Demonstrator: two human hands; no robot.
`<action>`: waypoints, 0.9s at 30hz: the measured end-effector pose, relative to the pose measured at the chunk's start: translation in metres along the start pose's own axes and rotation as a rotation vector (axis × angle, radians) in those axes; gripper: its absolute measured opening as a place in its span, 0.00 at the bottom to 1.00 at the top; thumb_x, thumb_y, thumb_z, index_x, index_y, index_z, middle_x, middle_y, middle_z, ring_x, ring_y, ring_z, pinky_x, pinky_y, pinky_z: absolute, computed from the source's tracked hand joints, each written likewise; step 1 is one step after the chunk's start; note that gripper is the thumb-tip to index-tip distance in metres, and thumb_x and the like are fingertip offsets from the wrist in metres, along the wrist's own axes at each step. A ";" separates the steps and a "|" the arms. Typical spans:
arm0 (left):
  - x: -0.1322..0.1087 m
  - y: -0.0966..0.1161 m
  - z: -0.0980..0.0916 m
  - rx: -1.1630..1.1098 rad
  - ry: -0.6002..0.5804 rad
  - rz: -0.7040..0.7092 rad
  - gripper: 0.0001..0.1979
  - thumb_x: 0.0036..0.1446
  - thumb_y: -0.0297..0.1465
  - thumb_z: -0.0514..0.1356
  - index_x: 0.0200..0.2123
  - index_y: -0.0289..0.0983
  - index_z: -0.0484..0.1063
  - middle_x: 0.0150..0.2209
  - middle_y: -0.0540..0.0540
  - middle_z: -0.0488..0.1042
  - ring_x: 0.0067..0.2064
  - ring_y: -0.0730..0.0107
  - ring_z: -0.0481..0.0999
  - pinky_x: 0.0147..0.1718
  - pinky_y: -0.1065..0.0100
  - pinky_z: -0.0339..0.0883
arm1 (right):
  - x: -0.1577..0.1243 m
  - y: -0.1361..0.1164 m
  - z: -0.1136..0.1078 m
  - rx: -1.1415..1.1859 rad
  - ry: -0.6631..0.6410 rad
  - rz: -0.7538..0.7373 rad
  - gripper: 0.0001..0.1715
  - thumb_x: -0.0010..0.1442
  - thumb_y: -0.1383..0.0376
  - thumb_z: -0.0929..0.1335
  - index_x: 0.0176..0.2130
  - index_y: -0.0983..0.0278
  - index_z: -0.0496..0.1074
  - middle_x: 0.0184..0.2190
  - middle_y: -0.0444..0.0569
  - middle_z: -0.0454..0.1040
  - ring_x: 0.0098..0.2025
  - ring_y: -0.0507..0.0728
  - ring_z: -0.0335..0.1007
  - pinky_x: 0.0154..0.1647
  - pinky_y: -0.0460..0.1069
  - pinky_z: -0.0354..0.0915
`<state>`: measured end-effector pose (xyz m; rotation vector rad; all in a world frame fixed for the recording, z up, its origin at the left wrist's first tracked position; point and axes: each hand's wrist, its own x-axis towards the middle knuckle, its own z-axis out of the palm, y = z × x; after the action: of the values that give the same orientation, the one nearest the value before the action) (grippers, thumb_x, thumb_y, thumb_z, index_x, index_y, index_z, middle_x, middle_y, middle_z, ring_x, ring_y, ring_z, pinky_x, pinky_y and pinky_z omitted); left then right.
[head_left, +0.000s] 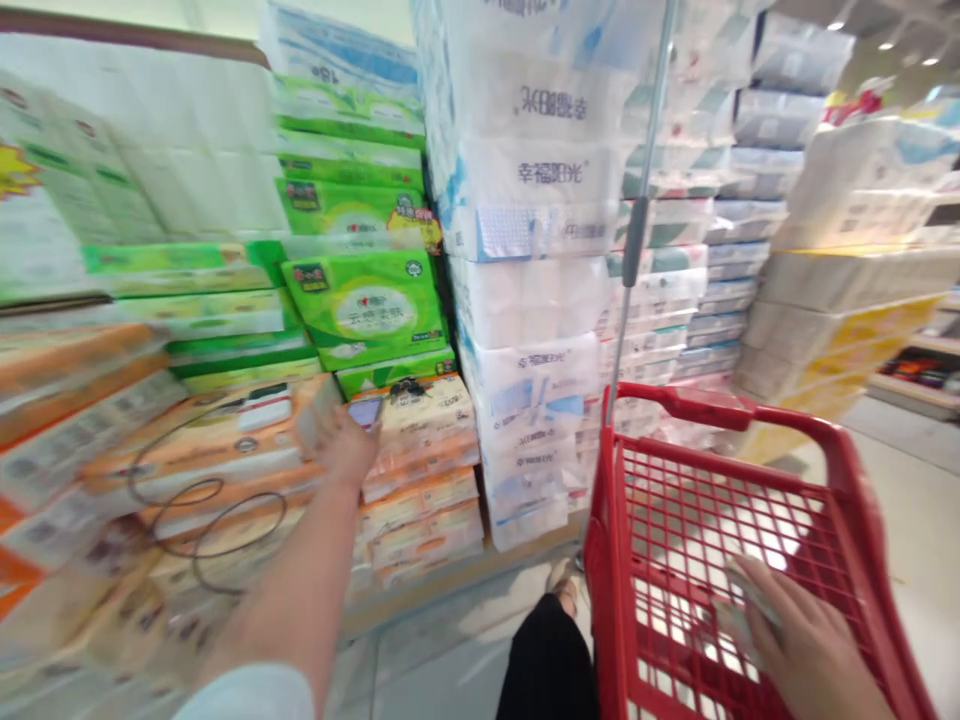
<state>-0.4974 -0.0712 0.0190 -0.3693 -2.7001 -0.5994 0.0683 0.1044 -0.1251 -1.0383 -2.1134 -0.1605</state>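
Observation:
My left hand [341, 445] reaches forward over the stacked tissue packs, its fingers smeared by motion. A small phone [365, 412] with a lit screen is at its thumb side, and the hand looks closed on its edge. Beneath it lie orange-and-cream tissue packs [420, 425], with a small black object [407, 387] on top. Over the red shopping cart [697, 455], my right hand [806, 630] is closed on a pale, flat thing [739, 625], too blurred to name.
A thin dark cable [199, 550] loops over the packs at left, near a white-and-dark device [265, 407]. Green tissue packs [367, 310] and tall white paper stacks [532, 300] stand ahead. A grey pole [636, 240] rises beside the cart. My leg [551, 660] is left of it.

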 end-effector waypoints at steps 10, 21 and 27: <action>-0.292 0.147 -0.014 -0.623 -0.237 1.412 0.13 0.62 0.31 0.52 0.46 0.44 0.74 0.47 0.46 0.76 0.50 0.65 0.72 0.52 0.61 0.64 | 0.020 -0.026 -0.030 0.185 -0.162 0.234 0.25 0.59 0.71 0.62 0.55 0.56 0.68 0.53 0.49 0.70 0.52 0.60 0.64 0.53 0.56 0.65; -0.417 0.179 0.016 -0.313 -0.271 1.186 0.13 0.60 0.37 0.56 0.40 0.40 0.79 0.56 0.45 0.71 0.56 0.48 0.65 0.56 0.46 0.57 | 0.015 -0.016 -0.031 0.295 -0.054 0.248 0.31 0.53 0.78 0.62 0.54 0.58 0.70 0.50 0.50 0.72 0.52 0.56 0.66 0.52 0.50 0.65; -0.413 0.179 0.023 -0.292 -0.298 1.268 0.15 0.63 0.35 0.51 0.41 0.41 0.79 0.55 0.45 0.72 0.51 0.55 0.70 0.55 0.49 0.55 | 0.018 -0.021 -0.030 0.043 0.096 0.229 0.26 0.59 0.73 0.63 0.55 0.55 0.70 0.56 0.50 0.70 0.61 0.62 0.60 0.59 0.59 0.57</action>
<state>-0.0729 0.0243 -0.0971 -2.1003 -1.9583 -0.5123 0.0641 0.0890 -0.0876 -1.2133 -1.8879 -0.0513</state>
